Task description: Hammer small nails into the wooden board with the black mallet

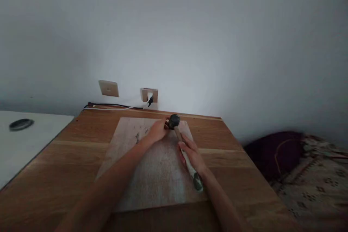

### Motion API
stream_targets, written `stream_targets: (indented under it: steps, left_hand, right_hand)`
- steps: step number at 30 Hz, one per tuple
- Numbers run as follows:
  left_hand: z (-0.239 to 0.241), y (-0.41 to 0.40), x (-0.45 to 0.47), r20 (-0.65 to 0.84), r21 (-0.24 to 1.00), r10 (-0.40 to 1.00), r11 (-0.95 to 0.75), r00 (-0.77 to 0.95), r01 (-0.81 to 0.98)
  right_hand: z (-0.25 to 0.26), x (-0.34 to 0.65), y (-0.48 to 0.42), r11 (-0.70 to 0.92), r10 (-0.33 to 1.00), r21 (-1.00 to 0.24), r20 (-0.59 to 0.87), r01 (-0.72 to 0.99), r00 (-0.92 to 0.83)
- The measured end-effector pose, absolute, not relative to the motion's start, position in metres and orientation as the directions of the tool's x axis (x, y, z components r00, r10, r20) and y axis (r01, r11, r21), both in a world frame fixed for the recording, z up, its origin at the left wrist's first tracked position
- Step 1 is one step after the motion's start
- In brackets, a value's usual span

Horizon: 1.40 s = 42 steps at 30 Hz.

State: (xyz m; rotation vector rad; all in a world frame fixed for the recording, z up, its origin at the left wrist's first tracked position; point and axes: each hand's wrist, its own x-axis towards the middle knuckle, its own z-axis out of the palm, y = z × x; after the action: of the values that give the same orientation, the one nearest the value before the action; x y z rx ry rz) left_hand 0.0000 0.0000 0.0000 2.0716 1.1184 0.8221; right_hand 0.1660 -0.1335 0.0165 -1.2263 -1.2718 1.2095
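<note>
My right hand (191, 153) is wrapped around the pale handle of a hammer (187, 159). The hammer's dark, rounded head is at the far end, and the handle's dark-marked butt points back toward me. Beside the head is my left hand (158, 130), its fingers closed and partly hidden; whatever they pinch is too small and dark to make out. Both hands are over a pale flat board (154, 177). Several small dark bits (137, 137) lie on this board, left of my left hand.
The board rests on a wooden table (78, 152) against a white wall. A power socket (149, 95) holds plugs, with white and black cables (116, 108) running left along the table's back edge. At left is a white surface with a dark oval (21, 124); at right, patterned fabric (312, 185).
</note>
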Motion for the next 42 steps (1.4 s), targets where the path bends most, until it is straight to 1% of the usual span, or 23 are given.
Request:
stream_targets:
  steps: [3,4,5,7,9,10,12,19,21,24,25,26,28,31,37,42]
  left_hand:
    - [0.021,-0.002,-0.02,0.278,0.669,0.802,-0.557,0.529,0.492]
    - [0.028,-0.003,-0.029,0.275,0.614,0.791,-0.582,0.547,0.533]
    - [0.035,-0.005,-0.04,0.271,0.529,0.784,-0.606,0.559,0.594]
    - [0.048,-0.009,-0.062,0.2,0.337,0.81,-0.585,0.551,0.738]
    - [0.055,-0.015,-0.081,0.092,0.198,0.848,-0.53,0.523,0.825]
    - [0.056,-0.018,-0.087,0.054,0.16,0.86,-0.509,0.508,0.845]
    - [0.053,-0.025,-0.093,0.03,0.139,0.87,-0.492,0.493,0.86]
    - [0.044,-0.026,-0.075,0.106,0.206,0.857,-0.515,0.504,0.832]
    - [0.041,-0.018,-0.065,0.163,0.312,0.832,-0.553,0.53,0.773]
    - [0.031,-0.005,-0.049,0.271,0.561,0.809,-0.573,0.522,0.597]
    - [0.027,-0.002,-0.044,0.286,0.618,0.813,-0.561,0.508,0.55]
    - [0.022,0.001,-0.04,0.286,0.65,0.819,-0.547,0.497,0.528]
    - [0.013,0.004,-0.034,0.281,0.67,0.828,-0.531,0.485,0.518]
    - [0.006,0.003,-0.032,0.295,0.663,0.827,-0.537,0.478,0.521]
    - [0.004,0.001,-0.032,0.324,0.643,0.813,-0.565,0.484,0.518]
    - [0.006,0.001,-0.03,0.302,0.666,0.842,-0.522,0.448,0.532]
  right_hand:
    - [0.018,0.162,-0.135,-0.001,0.999,-0.999,-0.002,0.035,-0.033]
    - [0.018,0.16,-0.136,-0.005,1.0,-1.0,-0.006,0.029,-0.03]
    - [0.017,0.159,-0.136,-0.012,1.0,-1.0,-0.013,0.022,-0.025]
    - [0.017,0.157,-0.136,-0.026,0.999,-1.0,-0.026,0.007,-0.018]
    - [0.016,0.156,-0.136,-0.034,0.999,-0.999,-0.034,-0.004,-0.014]
    - [0.015,0.156,-0.136,-0.035,0.999,-0.999,-0.035,-0.008,-0.011]
    - [0.014,0.156,-0.136,-0.033,0.999,-0.999,-0.033,-0.012,-0.004]
    - [0.01,0.156,-0.136,-0.006,1.0,-1.0,-0.005,-0.018,-0.005]
    - [0.01,0.156,-0.136,0.0,1.0,-1.0,0.0,-0.023,-0.006]
    - [0.01,0.156,-0.136,0.003,1.0,-0.999,0.003,-0.032,0.005]
    - [0.011,0.156,-0.136,0.004,1.0,-0.999,0.004,-0.033,0.009]
    - [0.011,0.156,-0.136,0.008,1.0,-0.999,0.008,-0.033,0.012]
    - [0.013,0.156,-0.136,0.023,1.0,-0.999,0.022,-0.027,0.012]
    - [0.015,0.157,-0.136,0.038,0.999,-0.999,0.037,-0.019,0.01]
    - [0.017,0.156,-0.138,0.035,0.999,-0.999,0.035,-0.021,-0.005]
    - [0.021,0.15,-0.14,0.038,0.999,-0.999,0.038,-0.01,-0.028]
